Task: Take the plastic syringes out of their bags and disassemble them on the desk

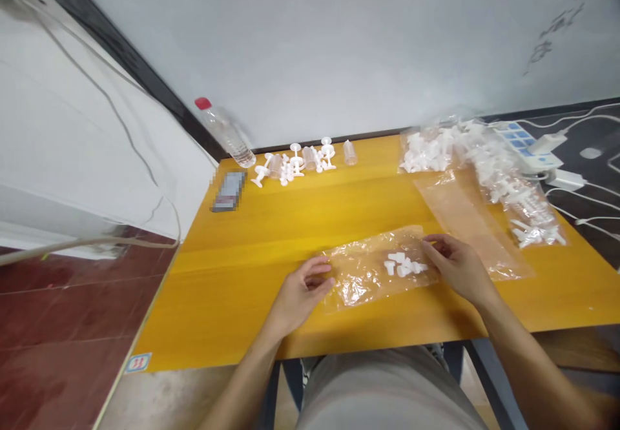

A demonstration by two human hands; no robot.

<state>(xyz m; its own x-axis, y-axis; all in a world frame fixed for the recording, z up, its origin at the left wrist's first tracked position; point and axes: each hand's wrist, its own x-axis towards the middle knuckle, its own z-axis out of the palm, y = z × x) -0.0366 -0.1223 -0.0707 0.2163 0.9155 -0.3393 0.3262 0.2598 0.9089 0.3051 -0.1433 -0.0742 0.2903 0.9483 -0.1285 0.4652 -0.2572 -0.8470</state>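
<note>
Thumb and forefinger of the right hand (458, 267) pinch the right end of the bag (363, 259), while the left hand (298, 294) is at the other end, thumb and fingers curled but apart. The bag lies flat on the table (232, 268) between the hands, its white parts (404, 265) bunched toward the right. Glare on the film makes it hard to tell whether the left fingertips touch it, or which end is the mouth.

With so thin a hold, the film could slip or pivot about the pinched end. If the mouth is on the right, tipping that way could spill the parts, since they sit so near it. An outward sweep of the right hand could also drag the loose sleeve (460, 217) just beyond it, or nudge the full bags (537, 217) behind.
</note>
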